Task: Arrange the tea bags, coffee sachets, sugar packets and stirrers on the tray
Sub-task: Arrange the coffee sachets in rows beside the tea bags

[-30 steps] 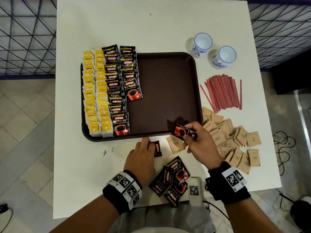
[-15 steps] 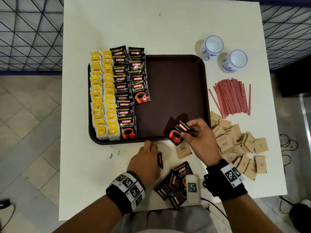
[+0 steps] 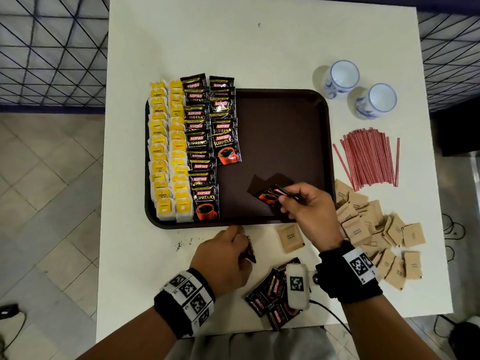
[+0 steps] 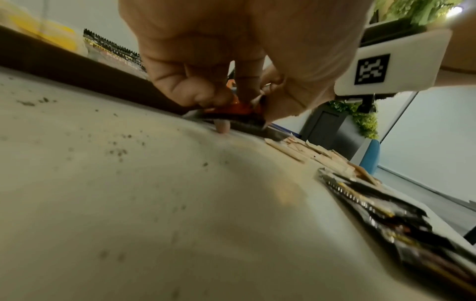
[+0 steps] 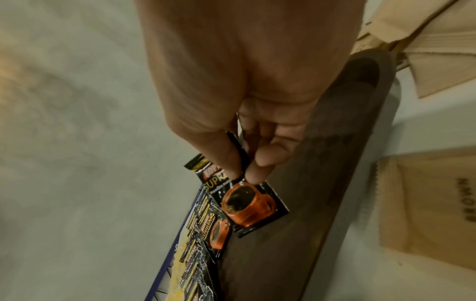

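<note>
A dark brown tray holds two columns of yellow tea bags and two columns of black coffee sachets along its left side. My right hand pinches one coffee sachet above the tray's near right part. My left hand rests on the table just in front of the tray and grips another coffee sachet on edge. More loose sachets lie near the table's front edge. Brown sugar packets and red stirrers lie right of the tray.
Two white and blue cups stand at the back right of the white table. One sugar packet lies alone in front of the tray. Dark crumbs dot the table to the left of my left hand.
My right hand has carried its sachet from the tray's near rim forward over the tray floor. My left hand has tipped its sachet up on edge, staying in place.
</note>
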Demonstrator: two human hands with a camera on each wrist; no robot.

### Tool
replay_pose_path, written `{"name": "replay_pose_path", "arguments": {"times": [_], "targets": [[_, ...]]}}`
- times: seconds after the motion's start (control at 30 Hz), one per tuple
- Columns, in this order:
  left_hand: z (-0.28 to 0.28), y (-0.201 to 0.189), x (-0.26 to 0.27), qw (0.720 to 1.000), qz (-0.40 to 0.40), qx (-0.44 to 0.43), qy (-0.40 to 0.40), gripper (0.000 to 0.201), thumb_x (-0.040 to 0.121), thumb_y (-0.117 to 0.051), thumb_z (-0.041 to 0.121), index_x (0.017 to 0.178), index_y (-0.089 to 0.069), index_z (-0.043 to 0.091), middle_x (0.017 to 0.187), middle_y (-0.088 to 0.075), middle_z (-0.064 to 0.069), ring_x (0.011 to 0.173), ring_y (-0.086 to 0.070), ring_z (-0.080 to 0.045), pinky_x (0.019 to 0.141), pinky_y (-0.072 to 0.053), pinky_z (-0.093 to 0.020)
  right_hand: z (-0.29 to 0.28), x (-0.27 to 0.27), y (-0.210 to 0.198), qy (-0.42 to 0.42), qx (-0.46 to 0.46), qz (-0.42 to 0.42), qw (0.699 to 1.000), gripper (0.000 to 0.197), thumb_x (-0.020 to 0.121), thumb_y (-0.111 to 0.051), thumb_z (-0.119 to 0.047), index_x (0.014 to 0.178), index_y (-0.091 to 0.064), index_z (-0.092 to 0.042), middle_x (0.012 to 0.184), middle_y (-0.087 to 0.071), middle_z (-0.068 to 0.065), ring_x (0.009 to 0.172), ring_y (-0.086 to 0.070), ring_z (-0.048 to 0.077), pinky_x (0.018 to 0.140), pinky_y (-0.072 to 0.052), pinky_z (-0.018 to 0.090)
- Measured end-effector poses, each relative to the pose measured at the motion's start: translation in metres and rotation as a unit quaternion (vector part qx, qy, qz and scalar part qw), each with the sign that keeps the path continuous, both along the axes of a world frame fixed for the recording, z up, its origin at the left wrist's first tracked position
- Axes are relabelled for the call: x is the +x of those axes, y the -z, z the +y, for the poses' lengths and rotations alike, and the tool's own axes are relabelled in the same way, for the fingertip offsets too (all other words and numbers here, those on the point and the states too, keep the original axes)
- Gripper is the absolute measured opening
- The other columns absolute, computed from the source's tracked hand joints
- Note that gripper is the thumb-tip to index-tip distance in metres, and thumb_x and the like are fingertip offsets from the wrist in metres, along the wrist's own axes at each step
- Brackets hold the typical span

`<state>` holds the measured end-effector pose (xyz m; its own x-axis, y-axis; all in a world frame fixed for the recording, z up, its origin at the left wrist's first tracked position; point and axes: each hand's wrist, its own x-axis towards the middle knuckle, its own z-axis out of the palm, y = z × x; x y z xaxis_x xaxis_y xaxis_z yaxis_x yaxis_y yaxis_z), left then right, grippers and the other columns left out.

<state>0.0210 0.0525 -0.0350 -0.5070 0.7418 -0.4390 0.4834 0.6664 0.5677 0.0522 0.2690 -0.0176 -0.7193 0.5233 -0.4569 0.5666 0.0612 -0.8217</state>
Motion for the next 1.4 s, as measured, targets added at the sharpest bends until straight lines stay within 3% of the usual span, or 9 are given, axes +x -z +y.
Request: {"name": "replay_pose_path", "arguments": {"times": [0.13, 0.3, 0.4, 0.5, 0.6, 0.77, 0.9, 1.03, 1.4], "targets": [[0.003, -0.015, -0.013, 0.995, -0.052, 0.068, -0.048, 0.013, 0.07, -0.054, 0.034, 0.08, -0.05, 0.026, 0.082, -0.05, 0.012, 0.064, -0.052, -0.013, 0.055, -0.046, -0.028, 0.001, -0.009, 0.0, 0.0, -0.001, 0.008, 1.0, 0.018, 0.087, -0.072, -0.002, 0.086, -0.072, -0.02, 0.074, -0.071, -0.006, 0.065, -0.066, 0.01, 0.059, -0.049, 0.018], [0.011, -0.031, -0.063, 0.977, -0.068, 0.187, -0.071, 0.008, 0.08, -0.066, 0.022, 0.079, -0.058, 0.022, 0.082, -0.057, 0.011, 0.068, -0.056, -0.004, 0.06, -0.048, -0.027, 0.005, -0.026, -0.003, 0.03, -0.061, 0.018, 0.998, 0.011, 0.093, -0.063, 0.003, 0.088, -0.061, -0.007, 0.076, -0.071, 0.005, 0.057, -0.068, 0.023, 0.047, -0.052, 0.026], [0.018, -0.035, -0.098, 0.959, -0.089, 0.208, -0.169, 0.024, 0.085, -0.065, 0.007, 0.093, -0.051, 0.026, 0.082, -0.065, 0.004, 0.069, -0.067, -0.01, 0.061, -0.056, -0.037, 0.008, -0.035, -0.002, 0.037, -0.086, 0.023, 0.995, 0.013, 0.093, -0.062, 0.005, 0.088, -0.061, -0.006, 0.078, -0.07, 0.009, 0.063, -0.071, 0.024, 0.054, -0.057, 0.028], [0.026, -0.04, -0.124, 0.943, -0.114, 0.234, -0.208, 0.039, 0.089, -0.062, 0.002, 0.116, -0.052, 0.028, 0.082, -0.061, 0.0, 0.063, -0.07, -0.014, 0.062, -0.057, -0.034, 0.01, -0.041, 0.002, 0.033, -0.082, 0.039, 0.995, 0.016, 0.092, -0.062, 0.009, 0.089, -0.065, -0.007, 0.078, -0.071, 0.012, 0.065, -0.071, 0.02, 0.06, -0.059, 0.024], [0.034, -0.033, -0.146, 0.943, -0.084, 0.221, -0.233, 0.025, 0.091, -0.063, 0.011, 0.108, -0.065, 0.029, 0.075, -0.063, 0.002, 0.061, -0.066, -0.013, 0.064, -0.053, -0.03, 0.012, -0.046, 0.005, 0.045, -0.089, 0.04, 0.994, 0.017, 0.092, -0.06, 0.011, 0.096, -0.063, -0.005, 0.078, -0.07, 0.013, 0.063, -0.069, 0.018, 0.06, -0.058, 0.024], [0.046, -0.021, -0.17, 0.949, -0.064, 0.18, -0.252, 0.013, 0.089, -0.066, 0.018, 0.097, -0.072, 0.027, 0.091, -0.072, 0.01, 0.089, -0.066, 0.002, 0.08, -0.046, -0.015, 0.015, -0.05, 0.009, -0.02, -0.064, 0.005, 0.998, 0.019, 0.089, -0.068, 0.002, 0.09, -0.061, -0.015, 0.065, -0.067, -0.001, 0.057, -0.063, 0.015, 0.051, -0.046, 0.02], [0.053, -0.016, -0.176, 0.96, -0.051, 0.144, -0.236, 0.013, 0.09, -0.064, 0.017, 0.093, -0.075, 0.024, 0.085, -0.068, 0.016, 0.075, -0.059, 0.009, 0.069, -0.041, -0.009, 0.012, -0.057, 0.009, -0.066, -0.068, 0.005, 0.996, 0.014, 0.088, -0.072, 0.0, 0.082, -0.062, -0.008, 0.063, -0.062, 0.002, 0.052, -0.056, 0.009, 0.051, -0.041, 0.012], [0.055, -0.012, -0.182, 0.97, -0.024, 0.117, -0.211, 0.013, 0.088, -0.065, 0.014, 0.092, -0.075, 0.021, 0.088, -0.068, 0.012, 0.078, -0.06, 0.006, 0.065, -0.039, 0.0, 0.007, -0.069, 0.017, -0.091, -0.06, -0.012, 0.994, 0.017, 0.089, -0.072, -0.005, 0.076, -0.063, -0.01, 0.059, -0.061, 0.004, 0.052, -0.057, 0.011, 0.05, -0.043, 0.021], [0.052, -0.013, -0.191, 0.966, -0.04, 0.141, -0.212, 0.006, 0.084, -0.073, 0.016, 0.09, -0.074, 0.017, 0.084, -0.071, 0.006, 0.08, -0.066, -0.005, 0.075, -0.052, -0.02, -0.007, -0.087, 0.028, -0.103, -0.059, -0.028, 0.992, 0.01, 0.089, -0.072, -0.007, 0.082, -0.065, -0.004, 0.064, -0.063, 0.007, 0.056, -0.058, 0.013, 0.05, -0.046, 0.025]]}}
